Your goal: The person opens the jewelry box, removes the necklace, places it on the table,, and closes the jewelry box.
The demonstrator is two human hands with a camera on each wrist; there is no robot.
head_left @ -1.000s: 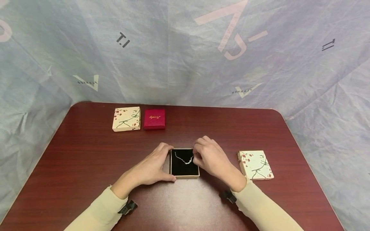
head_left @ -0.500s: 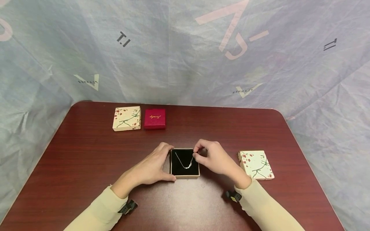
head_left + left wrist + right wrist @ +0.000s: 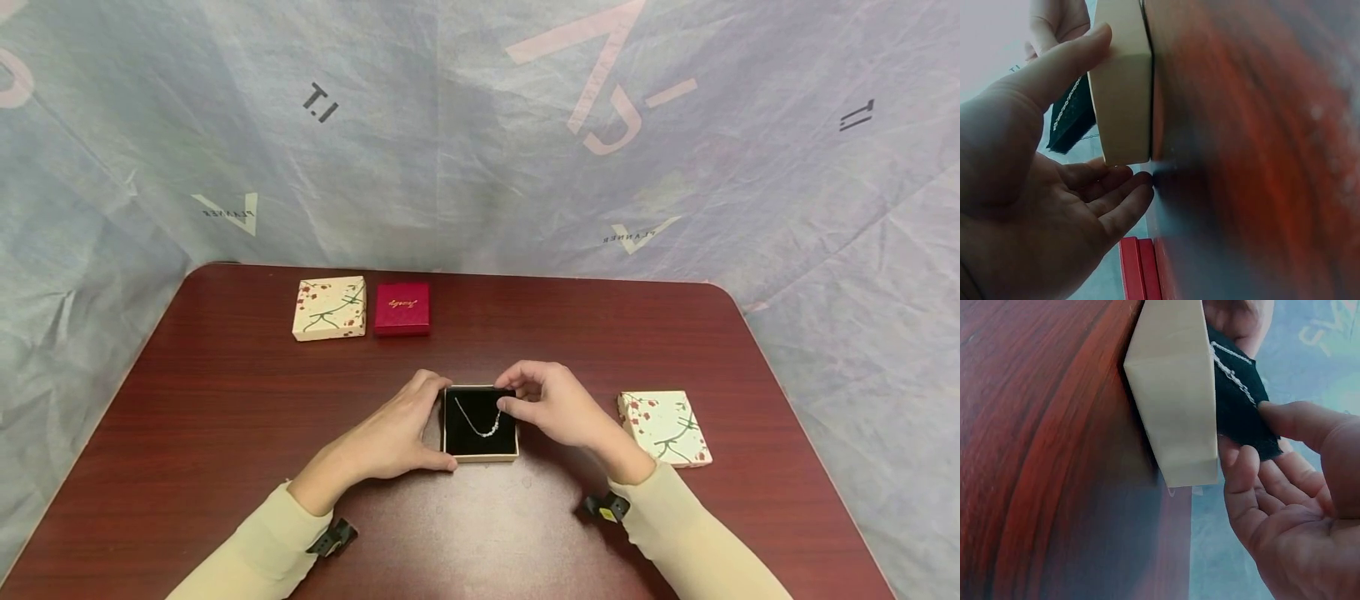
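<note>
An open pale jewelry box (image 3: pixel 486 458) stands mid-table with a black pad (image 3: pixel 463 442) in it. Across the pad runs a thin silver necklace (image 3: pixel 489 433), its chain reaching toward the upper corners. My left hand (image 3: pixel 393 433) grips the box from the left, thumb at the near side and fingers at the far left corner. At the far right corner my right hand (image 3: pixel 558 408) pinches the black pad between thumb and fingers. From the right wrist view, the pad (image 3: pixel 1241 415) is tilted up above the box wall (image 3: pixel 1175 419), the thumb on its face near the chain.
A flowered white lid (image 3: pixel 667 427) lies to the right, near my right forearm. Toward the back left sit another flowered box (image 3: pixel 328 308) and a small red box (image 3: pixel 402 308) with gold lettering. Grey cloth (image 3: pixel 450 142) hangs behind the table's back edge (image 3: pixel 570 279).
My right hand has shifted slightly right and its fingers have spread to the box's far right corner. The necklace now hangs in a longer, deeper curve. My left hand has stayed in place.
</note>
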